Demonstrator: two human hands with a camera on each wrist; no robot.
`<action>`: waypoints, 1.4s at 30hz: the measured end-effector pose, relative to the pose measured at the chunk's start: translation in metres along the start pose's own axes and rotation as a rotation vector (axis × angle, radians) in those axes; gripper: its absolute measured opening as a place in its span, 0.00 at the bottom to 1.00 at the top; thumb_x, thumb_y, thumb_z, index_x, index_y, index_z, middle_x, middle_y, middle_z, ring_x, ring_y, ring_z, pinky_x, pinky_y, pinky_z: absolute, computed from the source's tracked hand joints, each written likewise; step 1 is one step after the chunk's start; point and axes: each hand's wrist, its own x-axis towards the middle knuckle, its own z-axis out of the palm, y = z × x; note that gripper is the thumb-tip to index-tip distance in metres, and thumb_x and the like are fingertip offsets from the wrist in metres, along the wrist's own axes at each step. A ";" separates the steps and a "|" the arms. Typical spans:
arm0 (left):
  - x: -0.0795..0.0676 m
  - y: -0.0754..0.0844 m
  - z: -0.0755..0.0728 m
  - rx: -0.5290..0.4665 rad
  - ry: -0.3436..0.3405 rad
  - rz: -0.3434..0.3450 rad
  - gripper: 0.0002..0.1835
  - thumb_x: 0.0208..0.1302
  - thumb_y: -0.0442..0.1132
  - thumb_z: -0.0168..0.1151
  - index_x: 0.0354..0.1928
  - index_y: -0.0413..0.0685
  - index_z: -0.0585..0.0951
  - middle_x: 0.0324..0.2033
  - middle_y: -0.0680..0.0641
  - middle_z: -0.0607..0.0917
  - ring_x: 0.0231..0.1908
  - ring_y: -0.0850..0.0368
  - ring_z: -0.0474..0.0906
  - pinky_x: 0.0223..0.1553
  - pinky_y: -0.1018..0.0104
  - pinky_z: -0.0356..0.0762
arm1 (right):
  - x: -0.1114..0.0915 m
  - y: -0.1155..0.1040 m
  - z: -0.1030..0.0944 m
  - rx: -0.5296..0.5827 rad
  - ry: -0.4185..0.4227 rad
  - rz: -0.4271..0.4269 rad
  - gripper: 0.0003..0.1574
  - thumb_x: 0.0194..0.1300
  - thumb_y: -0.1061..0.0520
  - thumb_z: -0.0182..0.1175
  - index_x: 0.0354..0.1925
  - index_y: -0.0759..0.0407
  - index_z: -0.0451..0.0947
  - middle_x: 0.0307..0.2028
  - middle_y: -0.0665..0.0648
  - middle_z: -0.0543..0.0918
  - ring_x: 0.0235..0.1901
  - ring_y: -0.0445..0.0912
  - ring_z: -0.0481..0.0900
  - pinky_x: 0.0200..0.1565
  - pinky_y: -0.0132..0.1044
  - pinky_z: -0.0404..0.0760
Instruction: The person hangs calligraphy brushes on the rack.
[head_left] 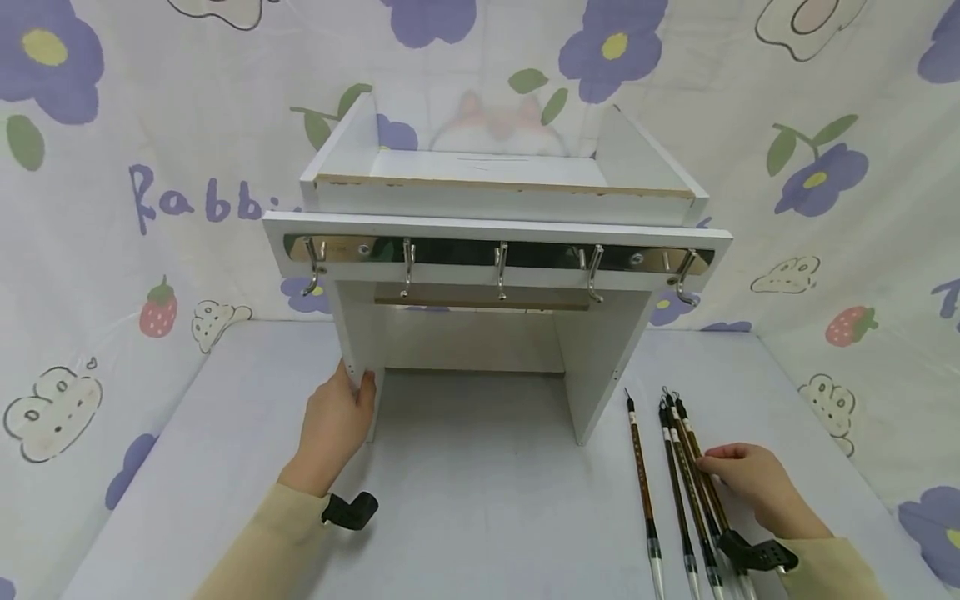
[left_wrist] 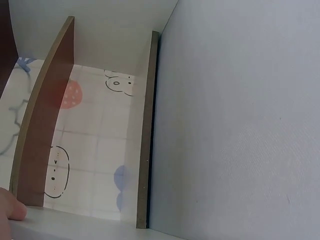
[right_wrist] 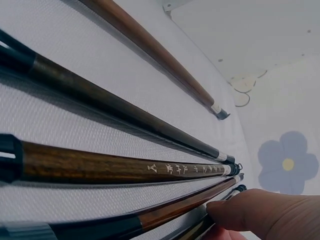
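A white shelf rack (head_left: 495,207) stands on the table, with a strip of metal hooks (head_left: 501,268) across its front. My left hand (head_left: 328,429) grips the front edge of its left side panel (head_left: 358,329), thumb on the inner face. In the left wrist view, a thumb (left_wrist: 16,210) shows beside the panel. My right hand (head_left: 757,483) pinches the handle of the rightmost writing brush (head_left: 713,493) in a bunch. Several brown and dark brushes (right_wrist: 125,166) lie side by side next to it, their hair ends towards me.
One more brush (head_left: 641,458) lies apart, between the bunch and the rack's right leg panel (head_left: 592,367). Behind the white table (head_left: 480,517) hangs a patterned cloth (head_left: 810,250) with flowers and rabbits. The rack's top tray (head_left: 495,167) is open at the top.
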 end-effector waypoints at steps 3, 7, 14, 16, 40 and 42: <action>0.000 0.000 -0.001 0.004 0.002 -0.001 0.17 0.73 0.42 0.49 0.55 0.36 0.71 0.43 0.29 0.83 0.38 0.34 0.82 0.34 0.41 0.77 | 0.001 0.000 0.001 -0.006 0.008 0.002 0.30 0.61 0.45 0.65 0.46 0.72 0.75 0.44 0.68 0.77 0.43 0.57 0.71 0.42 0.50 0.71; 0.001 0.000 -0.002 0.005 0.008 -0.002 0.16 0.73 0.43 0.49 0.54 0.38 0.71 0.42 0.30 0.83 0.37 0.33 0.82 0.34 0.41 0.77 | 0.003 0.000 0.003 -0.022 0.044 -0.003 0.29 0.61 0.47 0.65 0.45 0.72 0.77 0.44 0.69 0.77 0.42 0.57 0.71 0.40 0.48 0.72; 0.001 0.000 0.000 0.008 -0.008 -0.014 0.18 0.73 0.44 0.49 0.55 0.37 0.70 0.41 0.30 0.83 0.36 0.34 0.82 0.32 0.42 0.77 | 0.005 0.006 -0.004 -0.011 -0.014 0.029 0.37 0.59 0.43 0.66 0.50 0.74 0.75 0.44 0.67 0.78 0.41 0.55 0.72 0.39 0.46 0.73; 0.001 0.001 0.001 0.014 -0.010 -0.017 0.19 0.73 0.44 0.48 0.55 0.37 0.70 0.40 0.29 0.83 0.36 0.34 0.82 0.32 0.42 0.77 | 0.006 0.010 -0.008 -0.008 -0.035 0.026 0.40 0.59 0.41 0.66 0.52 0.74 0.75 0.43 0.64 0.79 0.40 0.53 0.73 0.38 0.43 0.73; 0.001 0.003 0.000 0.023 0.003 -0.044 0.18 0.72 0.44 0.49 0.52 0.36 0.71 0.38 0.30 0.83 0.34 0.34 0.82 0.31 0.42 0.77 | -0.030 -0.029 -0.056 0.392 -0.184 -0.344 0.24 0.69 0.53 0.59 0.55 0.70 0.71 0.43 0.52 0.82 0.41 0.47 0.83 0.44 0.41 0.81; 0.000 0.003 0.000 0.029 -0.003 -0.050 0.17 0.73 0.44 0.48 0.52 0.36 0.71 0.37 0.30 0.83 0.33 0.34 0.82 0.30 0.42 0.76 | -0.036 -0.035 -0.057 0.438 -0.190 -0.386 0.19 0.69 0.55 0.59 0.52 0.66 0.74 0.43 0.51 0.83 0.41 0.46 0.83 0.43 0.39 0.82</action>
